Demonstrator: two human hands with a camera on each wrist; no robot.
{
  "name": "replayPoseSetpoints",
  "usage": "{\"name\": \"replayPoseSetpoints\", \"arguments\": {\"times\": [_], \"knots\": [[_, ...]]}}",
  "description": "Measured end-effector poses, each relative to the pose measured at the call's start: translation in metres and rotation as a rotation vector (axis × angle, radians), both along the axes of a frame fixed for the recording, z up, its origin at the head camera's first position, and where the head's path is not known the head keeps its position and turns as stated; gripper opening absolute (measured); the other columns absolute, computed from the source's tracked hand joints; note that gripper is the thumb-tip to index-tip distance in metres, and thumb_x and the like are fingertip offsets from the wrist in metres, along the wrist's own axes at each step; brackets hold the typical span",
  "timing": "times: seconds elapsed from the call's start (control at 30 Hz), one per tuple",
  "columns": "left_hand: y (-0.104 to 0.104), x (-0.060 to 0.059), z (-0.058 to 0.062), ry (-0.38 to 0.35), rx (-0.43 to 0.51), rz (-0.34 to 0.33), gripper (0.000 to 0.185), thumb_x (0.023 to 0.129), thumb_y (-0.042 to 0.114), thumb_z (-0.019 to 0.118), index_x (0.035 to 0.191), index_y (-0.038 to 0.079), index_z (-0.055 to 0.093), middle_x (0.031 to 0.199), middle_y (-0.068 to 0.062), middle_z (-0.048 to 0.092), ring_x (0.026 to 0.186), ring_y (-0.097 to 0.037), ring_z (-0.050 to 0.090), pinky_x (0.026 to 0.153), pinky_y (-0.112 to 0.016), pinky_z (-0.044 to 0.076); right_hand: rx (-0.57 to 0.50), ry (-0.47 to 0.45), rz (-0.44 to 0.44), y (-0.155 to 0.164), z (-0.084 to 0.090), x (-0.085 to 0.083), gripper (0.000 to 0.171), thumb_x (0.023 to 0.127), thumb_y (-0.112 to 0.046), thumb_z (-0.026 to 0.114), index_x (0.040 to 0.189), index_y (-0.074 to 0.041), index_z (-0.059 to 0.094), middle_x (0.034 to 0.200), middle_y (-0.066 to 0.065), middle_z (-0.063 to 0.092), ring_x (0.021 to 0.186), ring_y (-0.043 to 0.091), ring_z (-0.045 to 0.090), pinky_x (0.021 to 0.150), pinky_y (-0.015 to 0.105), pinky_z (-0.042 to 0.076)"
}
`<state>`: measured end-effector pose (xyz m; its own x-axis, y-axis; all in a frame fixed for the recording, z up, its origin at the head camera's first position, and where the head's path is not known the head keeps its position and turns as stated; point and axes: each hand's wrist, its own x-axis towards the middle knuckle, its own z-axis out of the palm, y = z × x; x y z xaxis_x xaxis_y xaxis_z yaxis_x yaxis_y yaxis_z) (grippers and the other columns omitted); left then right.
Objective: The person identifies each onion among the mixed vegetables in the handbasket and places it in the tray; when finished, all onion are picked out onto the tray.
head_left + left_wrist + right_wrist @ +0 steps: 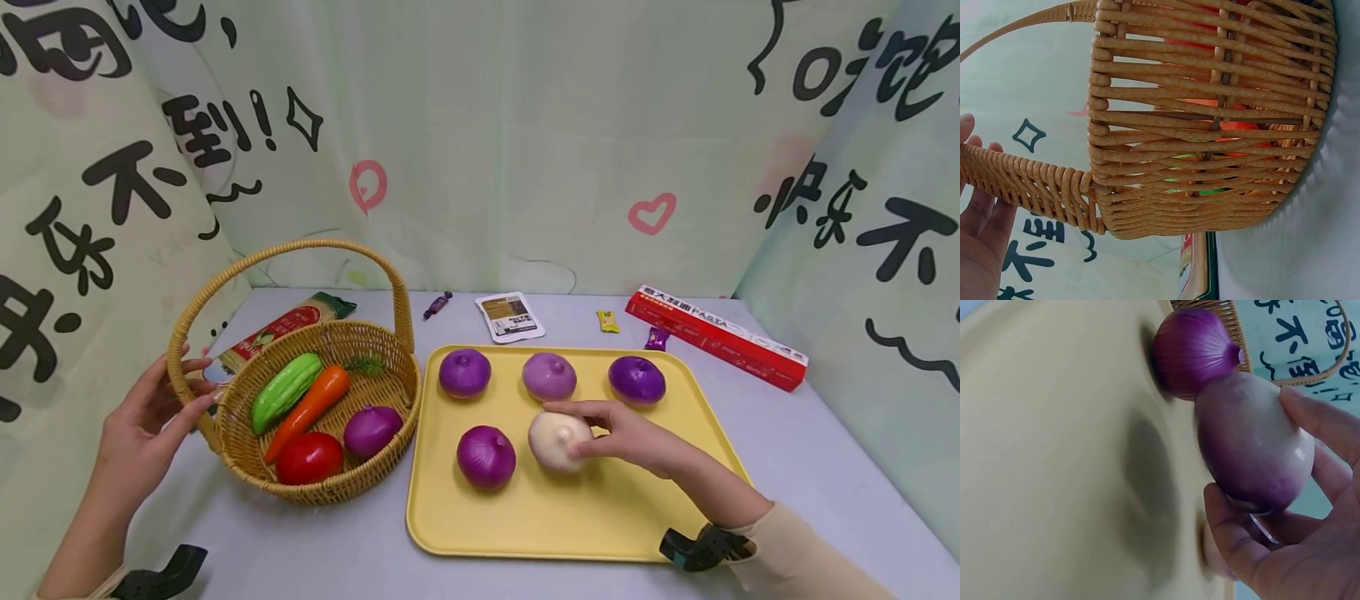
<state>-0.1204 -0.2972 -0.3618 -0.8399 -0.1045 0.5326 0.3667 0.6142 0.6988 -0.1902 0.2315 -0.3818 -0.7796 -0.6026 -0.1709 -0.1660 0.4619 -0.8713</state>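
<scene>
My right hand (577, 432) grips a pale, purple-tinged onion (555, 440) over the middle of a yellow tray (525, 517). In the right wrist view, thumb and fingers curl round this onion (1250, 444), which hangs just above the tray (1041, 456). A purple onion (486, 456) lies to its left, and three more sit in the back row (550, 376). My left hand (201, 383) rests with straight fingers against the left rim and handle base of a wicker basket (330, 492). The basket holds a green gourd (285, 390), a carrot (311, 408), a tomato (309, 458) and a purple onion (371, 429).
Behind the tray lie a red pasta box (716, 336), a white sachet (510, 317), and small candies (437, 305) (607, 321) (657, 338). A pasta bag (285, 325) lies behind the basket. Printed curtains close in the back and both sides of the grey table.
</scene>
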Motion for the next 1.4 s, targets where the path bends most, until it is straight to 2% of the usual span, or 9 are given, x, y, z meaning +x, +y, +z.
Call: {"name": "replayPoseSetpoints", "arguments": {"times": [0.3, 0.53, 0.8, 0.93, 1.03, 1.13, 1.23, 1.4], "knots": [[-0.001, 0.000, 0.001, -0.012, 0.002, 0.010, 0.070, 0.085, -0.006, 0.062, 0.145, 0.017, 0.036, 0.120, 0.029, 0.052, 0.098, 0.014, 0.055, 0.077, 0.001, 0.044, 0.053, -0.027, 0.121, 0.006, -0.012, 0.000, 0.051, 0.087, -0.024, 0.065, 0.136, -0.020, 0.051, 0.139, 0.011, 0.050, 0.120, 0.011, 0.049, 0.092, 0.019, 0.044], [0.000, 0.001, 0.001, -0.021, 0.003, 0.012, 0.070, 0.085, -0.006, 0.062, 0.145, 0.017, 0.035, 0.121, 0.030, 0.051, 0.099, 0.015, 0.055, 0.075, 0.001, 0.044, 0.062, -0.061, 0.126, 0.011, -0.012, -0.001, 0.053, 0.089, -0.025, 0.064, 0.139, -0.022, 0.047, 0.145, 0.011, 0.045, 0.128, 0.029, 0.043, 0.092, 0.016, 0.043], [0.000, 0.000, 0.001, -0.015, -0.005, 0.020, 0.071, 0.084, -0.006, 0.063, 0.145, 0.018, 0.035, 0.120, 0.030, 0.051, 0.098, 0.015, 0.055, 0.077, 0.001, 0.043, 0.074, -0.060, 0.118, 0.015, -0.011, -0.004, 0.058, 0.088, -0.024, 0.064, 0.142, -0.018, 0.044, 0.146, 0.014, 0.042, 0.128, 0.033, 0.042, 0.092, 0.018, 0.043], [-0.001, 0.000, 0.001, -0.019, -0.003, 0.018, 0.070, 0.085, -0.005, 0.062, 0.146, 0.018, 0.035, 0.120, 0.030, 0.051, 0.099, 0.014, 0.055, 0.077, 0.001, 0.043, 0.089, -0.047, 0.084, 0.018, -0.011, -0.006, 0.063, 0.086, -0.026, 0.067, 0.142, -0.014, 0.043, 0.144, 0.014, 0.045, 0.128, 0.036, 0.043, 0.098, 0.031, 0.044], [-0.001, 0.001, 0.001, -0.019, -0.001, 0.016, 0.070, 0.085, -0.005, 0.062, 0.146, 0.018, 0.035, 0.120, 0.030, 0.051, 0.099, 0.014, 0.055, 0.077, 0.001, 0.043, 0.097, -0.015, 0.059, 0.021, -0.009, -0.008, 0.066, 0.085, -0.027, 0.069, 0.142, -0.011, 0.041, 0.144, 0.016, 0.044, 0.130, 0.041, 0.043, 0.101, 0.046, 0.043], [0.000, 0.001, 0.001, -0.014, 0.000, 0.015, 0.070, 0.085, -0.005, 0.062, 0.145, 0.017, 0.035, 0.121, 0.030, 0.051, 0.100, 0.013, 0.055, 0.077, 0.001, 0.044, 0.094, 0.019, 0.039, 0.024, -0.004, -0.011, 0.066, 0.085, -0.028, 0.068, 0.143, -0.012, 0.041, 0.145, 0.019, 0.041, 0.132, 0.044, 0.040, 0.103, 0.053, 0.042], [0.001, 0.001, 0.002, -0.009, -0.001, 0.016, 0.070, 0.085, -0.006, 0.062, 0.145, 0.017, 0.036, 0.120, 0.030, 0.051, 0.099, 0.014, 0.055, 0.077, 0.001, 0.044, 0.096, 0.049, 0.025, 0.026, 0.000, -0.015, 0.064, 0.086, -0.028, 0.067, 0.143, -0.015, 0.041, 0.147, 0.020, 0.039, 0.132, 0.045, 0.039, 0.102, 0.056, 0.041], [0.001, 0.001, 0.001, -0.005, -0.004, 0.015, 0.070, 0.084, -0.006, 0.062, 0.145, 0.016, 0.036, 0.120, 0.030, 0.052, 0.099, 0.014, 0.055, 0.078, 0.001, 0.043, 0.097, 0.066, 0.002, 0.027, 0.007, -0.019, 0.060, 0.087, -0.025, 0.066, 0.142, -0.016, 0.043, 0.146, 0.017, 0.041, 0.132, 0.043, 0.040, 0.101, 0.051, 0.044]]}}
